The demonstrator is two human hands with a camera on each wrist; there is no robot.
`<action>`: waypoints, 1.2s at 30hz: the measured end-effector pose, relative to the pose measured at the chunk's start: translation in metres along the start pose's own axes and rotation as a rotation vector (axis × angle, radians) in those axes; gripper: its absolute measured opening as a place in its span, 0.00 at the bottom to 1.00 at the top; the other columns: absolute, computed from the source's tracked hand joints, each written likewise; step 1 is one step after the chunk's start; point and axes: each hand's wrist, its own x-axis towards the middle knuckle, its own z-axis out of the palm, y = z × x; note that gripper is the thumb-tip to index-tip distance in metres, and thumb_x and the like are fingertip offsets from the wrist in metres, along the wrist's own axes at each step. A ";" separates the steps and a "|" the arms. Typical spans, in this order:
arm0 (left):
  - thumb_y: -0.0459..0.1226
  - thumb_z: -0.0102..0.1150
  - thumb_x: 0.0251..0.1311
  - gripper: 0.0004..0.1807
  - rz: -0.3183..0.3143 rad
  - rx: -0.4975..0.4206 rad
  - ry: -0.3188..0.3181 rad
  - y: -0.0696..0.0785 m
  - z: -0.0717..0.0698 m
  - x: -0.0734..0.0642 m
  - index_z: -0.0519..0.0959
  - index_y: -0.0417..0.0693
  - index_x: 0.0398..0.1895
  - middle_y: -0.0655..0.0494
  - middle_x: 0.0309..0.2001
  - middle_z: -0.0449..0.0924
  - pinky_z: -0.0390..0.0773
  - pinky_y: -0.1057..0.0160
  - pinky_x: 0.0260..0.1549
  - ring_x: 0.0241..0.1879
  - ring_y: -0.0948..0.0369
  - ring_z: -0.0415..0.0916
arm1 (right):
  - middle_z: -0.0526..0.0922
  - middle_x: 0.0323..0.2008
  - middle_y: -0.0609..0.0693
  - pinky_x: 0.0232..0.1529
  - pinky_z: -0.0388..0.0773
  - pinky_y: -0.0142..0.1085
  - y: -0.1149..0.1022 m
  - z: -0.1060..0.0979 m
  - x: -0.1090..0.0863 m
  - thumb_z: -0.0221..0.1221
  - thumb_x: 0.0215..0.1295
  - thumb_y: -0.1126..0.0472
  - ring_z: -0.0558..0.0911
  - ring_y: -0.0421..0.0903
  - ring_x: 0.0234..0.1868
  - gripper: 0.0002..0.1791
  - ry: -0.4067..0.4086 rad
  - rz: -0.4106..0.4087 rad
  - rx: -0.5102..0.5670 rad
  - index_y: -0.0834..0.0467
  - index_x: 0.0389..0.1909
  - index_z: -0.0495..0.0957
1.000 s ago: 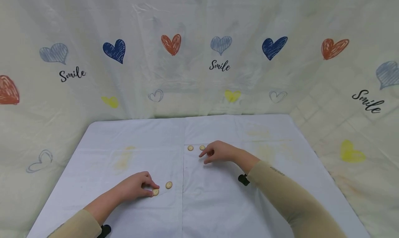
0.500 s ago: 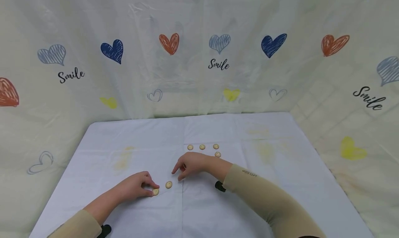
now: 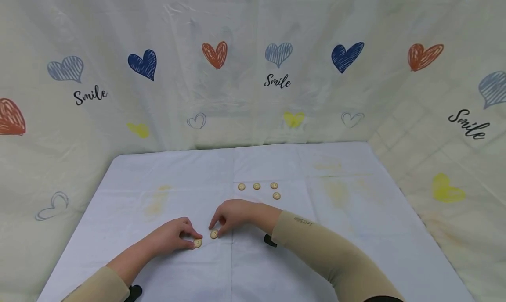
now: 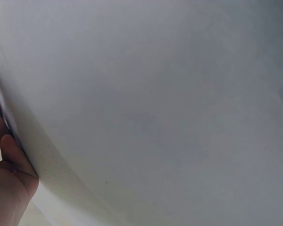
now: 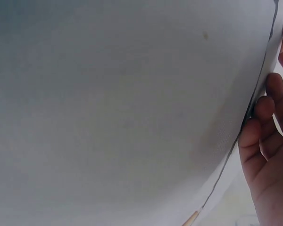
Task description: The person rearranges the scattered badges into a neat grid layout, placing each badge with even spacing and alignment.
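Observation:
At the front left of the white table, my left hand pinches a round wooden button between thumb and finger. Just to its right lies a second wooden button. My right hand has thumb and forefinger at opposite edges of this second button, which rests on the cloth. In the left wrist view, curled fingers of the left hand show at the edge. The right hand appears at the right of its wrist view, fingers bent against the cloth.
Farther back, three wooden buttons form a row, with one more button in front of its right end. White cloth with faint yellow stains covers the table. A curtain printed with hearts hangs behind.
My right hand has moved left and forward from the back row to the second front button, uncovering two buttons at the right. My left hand has stayed in place with its button.

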 end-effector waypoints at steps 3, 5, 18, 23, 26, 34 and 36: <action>0.45 0.73 0.54 0.11 0.001 -0.003 0.003 0.000 0.000 0.000 0.88 0.66 0.42 0.67 0.36 0.73 0.71 0.66 0.36 0.36 0.67 0.69 | 0.78 0.26 0.35 0.34 0.69 0.27 -0.001 0.002 0.003 0.69 0.61 0.48 0.73 0.33 0.29 0.14 -0.013 0.012 -0.017 0.38 0.48 0.87; 0.45 0.73 0.54 0.11 0.003 -0.003 0.005 -0.001 0.001 0.000 0.88 0.67 0.42 0.68 0.36 0.73 0.71 0.66 0.36 0.36 0.67 0.69 | 0.78 0.26 0.35 0.35 0.69 0.28 -0.002 0.002 0.004 0.68 0.61 0.49 0.73 0.34 0.30 0.13 -0.024 0.016 -0.031 0.38 0.48 0.87; 0.46 0.73 0.54 0.12 0.027 -0.015 0.012 -0.004 0.001 0.000 0.88 0.66 0.43 0.68 0.36 0.73 0.71 0.66 0.36 0.36 0.68 0.70 | 0.77 0.25 0.35 0.34 0.68 0.27 -0.006 0.003 0.008 0.68 0.62 0.51 0.72 0.33 0.29 0.10 -0.035 -0.014 -0.079 0.39 0.44 0.88; 0.46 0.73 0.54 0.12 0.025 -0.017 0.007 -0.004 0.001 0.000 0.88 0.66 0.43 0.68 0.36 0.73 0.72 0.65 0.37 0.37 0.68 0.70 | 0.77 0.26 0.35 0.34 0.68 0.26 -0.005 0.002 0.004 0.68 0.62 0.51 0.72 0.33 0.29 0.09 -0.028 -0.031 -0.047 0.40 0.43 0.87; 0.46 0.73 0.54 0.12 0.023 -0.014 0.008 -0.004 0.001 0.000 0.88 0.66 0.43 0.68 0.36 0.73 0.71 0.65 0.37 0.36 0.68 0.70 | 0.77 0.26 0.36 0.34 0.68 0.26 -0.003 0.002 0.002 0.68 0.62 0.52 0.72 0.33 0.29 0.09 -0.016 -0.043 -0.037 0.40 0.43 0.87; 0.46 0.73 0.54 0.12 0.026 -0.008 0.012 -0.002 0.001 0.000 0.88 0.66 0.43 0.68 0.36 0.73 0.71 0.66 0.36 0.35 0.68 0.69 | 0.77 0.26 0.36 0.35 0.69 0.27 0.007 -0.001 -0.006 0.68 0.62 0.49 0.72 0.33 0.30 0.10 0.042 -0.031 -0.020 0.39 0.44 0.86; 0.46 0.73 0.54 0.12 0.017 -0.011 0.010 -0.001 0.001 0.000 0.88 0.65 0.43 0.67 0.36 0.73 0.71 0.66 0.36 0.35 0.68 0.69 | 0.77 0.26 0.36 0.34 0.69 0.27 0.011 -0.003 -0.009 0.68 0.62 0.49 0.73 0.33 0.30 0.10 0.056 -0.019 -0.011 0.40 0.45 0.86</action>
